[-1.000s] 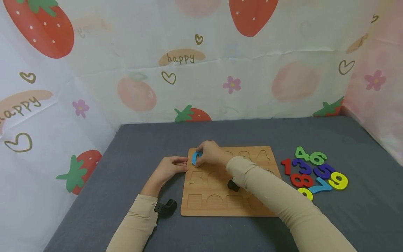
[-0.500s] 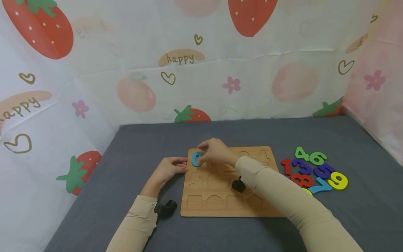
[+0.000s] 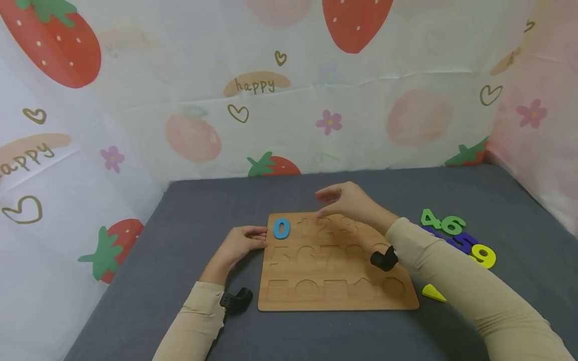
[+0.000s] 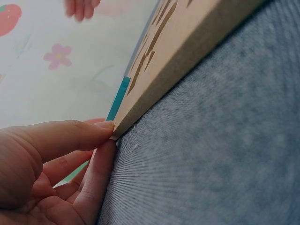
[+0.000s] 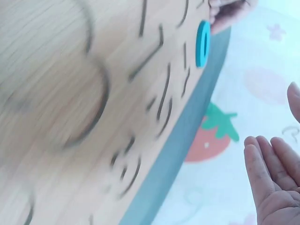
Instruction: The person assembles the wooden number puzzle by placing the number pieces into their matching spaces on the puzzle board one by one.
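In the head view a blue number 0 (image 3: pixel 281 228) lies in the top-left of the wooden puzzle board (image 3: pixel 293 271), which has number- and shape-outlined recesses. My left hand (image 3: pixel 240 245) holds the board's left edge. Thumb and fingertips meet at that edge in the left wrist view, close to the side of the 0 (image 4: pixel 118 99). My right hand (image 3: pixel 349 201) hovers above the board's upper middle, its fingers loosely extended and holding nothing. The right wrist view shows the right hand (image 5: pixel 276 187) apart from the board (image 5: pixel 56 93).
Right of the board lie a green 4 (image 3: pixel 430 218), a green 6 (image 3: pixel 453 225), a purple 5 (image 3: pixel 463 242) and a yellow 9 (image 3: pixel 483 256). My right sleeve (image 3: pixel 478 286) covers other pieces and part of a yellow piece (image 3: pixel 434 293). Grey cloth (image 3: pixel 217 200) covers the table.
My right hand has let go of the blue 0 and moved right and upward, leaving the 0 on the board. The left hand stays at the board's edge.
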Demonstrator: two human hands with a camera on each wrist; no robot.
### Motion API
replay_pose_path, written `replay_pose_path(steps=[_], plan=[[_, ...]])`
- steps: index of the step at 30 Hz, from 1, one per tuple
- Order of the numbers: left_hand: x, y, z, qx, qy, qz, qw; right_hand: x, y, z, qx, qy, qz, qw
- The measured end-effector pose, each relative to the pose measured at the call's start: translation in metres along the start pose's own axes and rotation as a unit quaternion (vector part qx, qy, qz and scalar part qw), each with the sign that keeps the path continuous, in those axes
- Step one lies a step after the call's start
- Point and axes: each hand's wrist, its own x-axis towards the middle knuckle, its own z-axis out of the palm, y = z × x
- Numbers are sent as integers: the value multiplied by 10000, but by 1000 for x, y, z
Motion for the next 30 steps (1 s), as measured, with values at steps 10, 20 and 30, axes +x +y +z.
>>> replay_pose_path(steps=[10, 20, 30], plan=[[0, -1, 2, 37, 27, -73, 10000, -44, 24, -42, -79, 371, 229, 9990], [-2, 2, 0, 86, -50, -41, 9999, -78, 46, -62, -253, 588, 567, 9963], [-2, 1, -1, 157, -49, -11, 9999, -98, 69, -75, -341, 580, 773, 9947]])
